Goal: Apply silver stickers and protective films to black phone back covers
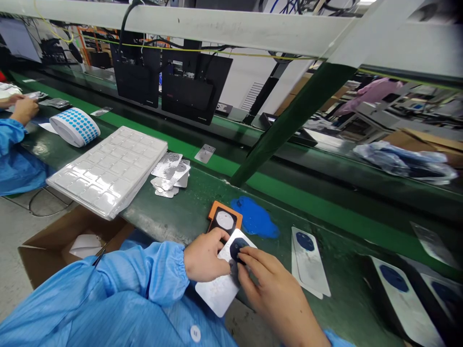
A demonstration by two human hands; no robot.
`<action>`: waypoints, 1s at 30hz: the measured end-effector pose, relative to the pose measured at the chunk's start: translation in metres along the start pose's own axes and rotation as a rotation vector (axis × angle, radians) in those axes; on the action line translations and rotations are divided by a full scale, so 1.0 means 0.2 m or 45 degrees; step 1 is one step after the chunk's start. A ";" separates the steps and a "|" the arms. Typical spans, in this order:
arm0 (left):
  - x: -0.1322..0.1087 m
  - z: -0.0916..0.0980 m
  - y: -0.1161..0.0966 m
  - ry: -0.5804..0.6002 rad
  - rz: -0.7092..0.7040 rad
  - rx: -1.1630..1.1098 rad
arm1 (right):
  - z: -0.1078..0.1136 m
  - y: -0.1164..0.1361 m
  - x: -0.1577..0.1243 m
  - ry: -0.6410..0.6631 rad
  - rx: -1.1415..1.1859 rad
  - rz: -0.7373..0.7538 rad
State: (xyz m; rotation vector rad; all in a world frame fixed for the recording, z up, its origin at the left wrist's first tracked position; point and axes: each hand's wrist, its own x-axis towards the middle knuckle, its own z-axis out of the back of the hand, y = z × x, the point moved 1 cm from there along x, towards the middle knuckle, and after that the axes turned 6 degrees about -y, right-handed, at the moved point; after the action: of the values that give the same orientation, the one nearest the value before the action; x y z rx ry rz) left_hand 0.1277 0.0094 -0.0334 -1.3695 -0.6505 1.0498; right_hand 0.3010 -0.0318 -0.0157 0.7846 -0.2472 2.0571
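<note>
Near edge, green work surface: left hand clasps white rectangular plate; right hand pinches round dark-blue film on it.

Clear plastic blister tray on green worktop, blue dot label roll beside it, loose metal plates nearby, cardboard box below, co-worker's hand far left.

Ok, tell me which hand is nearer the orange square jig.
Left hand, just below the orange square jig; right hand farther off, lower right.
</note>
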 end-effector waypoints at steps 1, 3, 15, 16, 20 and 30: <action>0.00 0.00 0.00 -0.005 0.004 -0.012 | 0.00 0.01 0.00 -0.006 -0.013 0.027; 0.01 -0.01 0.02 -0.017 -0.006 -0.037 | 0.00 0.04 -0.01 0.004 -0.062 0.079; 0.03 0.00 0.02 -0.016 -0.010 0.010 | -0.05 0.02 0.03 0.146 -0.090 -0.017; 0.03 0.00 0.02 -0.011 0.005 0.011 | -0.04 -0.01 0.05 0.160 -0.003 -0.087; 0.03 0.01 0.04 0.016 0.088 -0.147 | 0.08 -0.19 0.15 0.510 0.473 -0.522; 0.03 0.05 0.09 -0.145 0.196 -0.785 | -0.29 -0.82 0.16 0.119 -0.236 -0.472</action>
State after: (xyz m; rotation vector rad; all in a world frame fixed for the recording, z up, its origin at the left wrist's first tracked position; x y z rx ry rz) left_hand 0.1181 0.0182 -0.0501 -1.9234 -1.0210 1.1014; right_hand 0.3952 0.1110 -0.0616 0.5708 -0.2179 1.6884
